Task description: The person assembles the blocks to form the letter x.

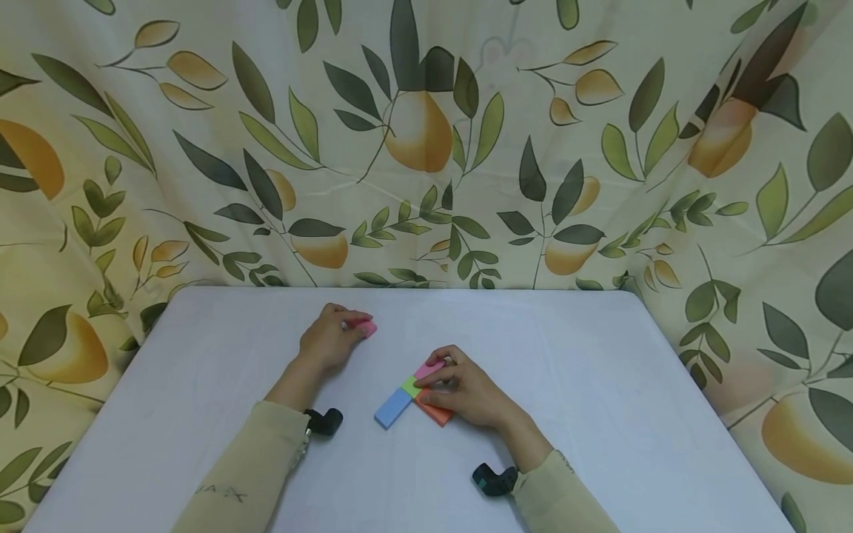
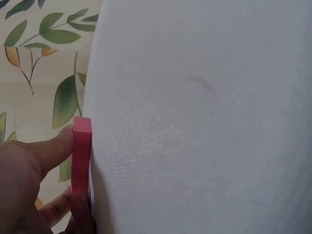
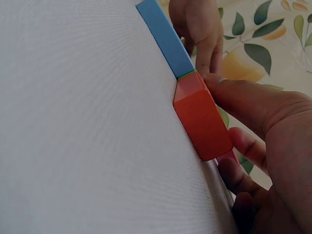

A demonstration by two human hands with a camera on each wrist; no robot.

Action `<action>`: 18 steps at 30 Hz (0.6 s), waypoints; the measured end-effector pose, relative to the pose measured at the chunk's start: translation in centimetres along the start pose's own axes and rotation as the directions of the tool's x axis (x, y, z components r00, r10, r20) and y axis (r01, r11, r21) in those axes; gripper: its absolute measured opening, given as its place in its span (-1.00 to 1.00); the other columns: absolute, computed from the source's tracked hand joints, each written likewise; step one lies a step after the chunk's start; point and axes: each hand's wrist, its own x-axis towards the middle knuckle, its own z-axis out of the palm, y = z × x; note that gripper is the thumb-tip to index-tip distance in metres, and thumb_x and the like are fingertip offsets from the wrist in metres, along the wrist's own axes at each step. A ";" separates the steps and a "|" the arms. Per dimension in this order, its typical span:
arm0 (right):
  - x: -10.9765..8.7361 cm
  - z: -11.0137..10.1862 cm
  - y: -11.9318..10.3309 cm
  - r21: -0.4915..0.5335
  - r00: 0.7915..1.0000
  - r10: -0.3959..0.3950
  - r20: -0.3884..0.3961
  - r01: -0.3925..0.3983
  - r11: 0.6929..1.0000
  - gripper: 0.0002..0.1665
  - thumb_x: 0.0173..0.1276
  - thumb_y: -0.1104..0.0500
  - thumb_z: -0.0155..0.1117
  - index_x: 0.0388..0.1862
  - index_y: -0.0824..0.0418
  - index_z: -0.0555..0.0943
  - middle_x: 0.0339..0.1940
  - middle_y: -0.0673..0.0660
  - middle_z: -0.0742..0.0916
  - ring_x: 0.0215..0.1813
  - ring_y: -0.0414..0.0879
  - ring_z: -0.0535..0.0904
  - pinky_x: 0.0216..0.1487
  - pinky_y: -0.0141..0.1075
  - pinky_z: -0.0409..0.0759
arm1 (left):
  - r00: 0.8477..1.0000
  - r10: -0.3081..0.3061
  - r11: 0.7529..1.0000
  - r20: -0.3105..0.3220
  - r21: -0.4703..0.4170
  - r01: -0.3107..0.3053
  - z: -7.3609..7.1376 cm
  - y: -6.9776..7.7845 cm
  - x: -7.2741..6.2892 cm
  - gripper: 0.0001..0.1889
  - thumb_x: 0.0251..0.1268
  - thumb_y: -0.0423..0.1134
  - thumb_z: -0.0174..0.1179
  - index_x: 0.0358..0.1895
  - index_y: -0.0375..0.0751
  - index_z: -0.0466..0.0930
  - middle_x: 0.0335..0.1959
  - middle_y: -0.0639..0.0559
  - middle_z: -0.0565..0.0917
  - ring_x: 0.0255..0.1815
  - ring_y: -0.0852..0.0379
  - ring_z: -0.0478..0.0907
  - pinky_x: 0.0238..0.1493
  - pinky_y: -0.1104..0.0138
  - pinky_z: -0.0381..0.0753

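Note:
Toward the back left of the table, my left hand (image 1: 328, 339) pinches a deep pink block (image 1: 366, 326) between thumb and fingers. In the left wrist view this pink block (image 2: 81, 153) stands close to the white surface. My right hand (image 1: 466, 389) holds a group of flat blocks nearer the middle. The group has a blue block (image 1: 393, 408), a small green block (image 1: 409, 386), a lighter pink block (image 1: 428, 369) and an orange block (image 1: 435, 409). They meet around the green one. The right thumb lies over the orange block and the fingers reach the green and pink ones.
A white cloth covers the table (image 1: 586, 355). Behind it hangs a curtain (image 1: 426, 222) printed with leaves and fruit. A small black wrist camera (image 1: 324, 422) sits at the left cuff and another black camera (image 1: 494, 480) at the right cuff.

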 end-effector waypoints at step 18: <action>0.0 0.1 0.0 -0.020 1.000 -0.001 -0.005 0.001 1.000 -0.74 0.29 -0.03 0.55 -0.05 -0.31 0.81 0.33 -0.17 0.48 0.35 -0.08 0.40 0.36 0.01 0.36 | 1.000 -0.001 1.000 0.021 -0.014 0.001 -0.2 -0.1 0.0 -0.68 0.46 0.09 0.27 0.20 0.29 0.72 0.34 -0.04 0.45 0.27 -0.16 0.53 0.20 -0.03 0.44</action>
